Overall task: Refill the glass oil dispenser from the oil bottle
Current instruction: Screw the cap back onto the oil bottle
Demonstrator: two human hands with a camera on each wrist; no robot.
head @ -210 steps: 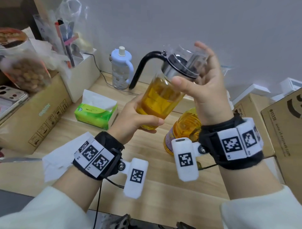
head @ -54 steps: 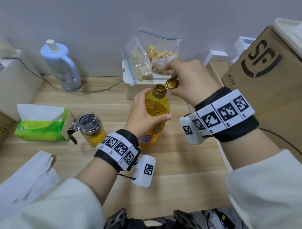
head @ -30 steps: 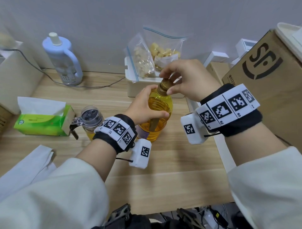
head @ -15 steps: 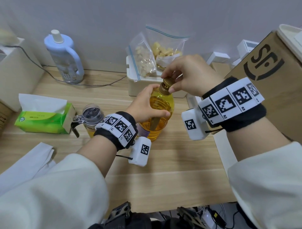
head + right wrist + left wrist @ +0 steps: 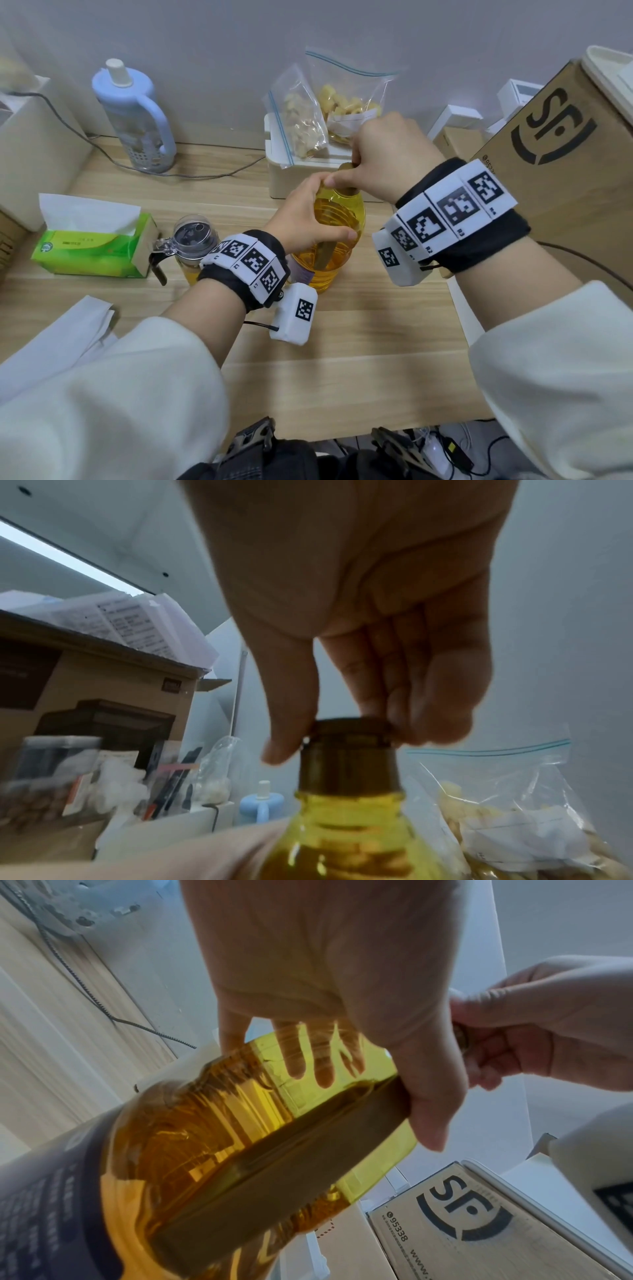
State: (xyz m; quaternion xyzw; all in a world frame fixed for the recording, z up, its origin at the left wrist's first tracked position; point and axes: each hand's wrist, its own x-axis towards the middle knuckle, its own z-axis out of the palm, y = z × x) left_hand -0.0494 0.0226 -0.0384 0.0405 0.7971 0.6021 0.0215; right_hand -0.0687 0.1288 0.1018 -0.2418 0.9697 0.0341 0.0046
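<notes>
The oil bottle [image 5: 337, 236] is standing upright on the wooden table [image 5: 359, 359], between my two wrists, and it is looking nearly full, so I am judging it heavy and bottom-weighted. Its clear plastic wall is ribbed round the shoulder and probably gives a little under pressure; any film of oil would make it slippery. My left hand [image 5: 305, 219] is wrapping that shoulder, fingers and thumb curled round it, which I am finding the sensible place to steady it; for lifting I would rather take it lower, round the labelled waist. My right hand [image 5: 369, 647] is pinching the small gold cap [image 5: 352, 729] between thumb and fingertips, directly above the neck; the cap is hard, round and finely ridged. Whether it is turning on or off I cannot tell. The glass oil dispenser [image 5: 193, 246] is sitting just outside my left wrist, upright, part-filled, with a dark metal lid and a clear flip cover; being glass, it is calling for gentle setting-down. Beyond it, further left, is lying a green tissue box [image 5: 92, 246], soft and light
</notes>
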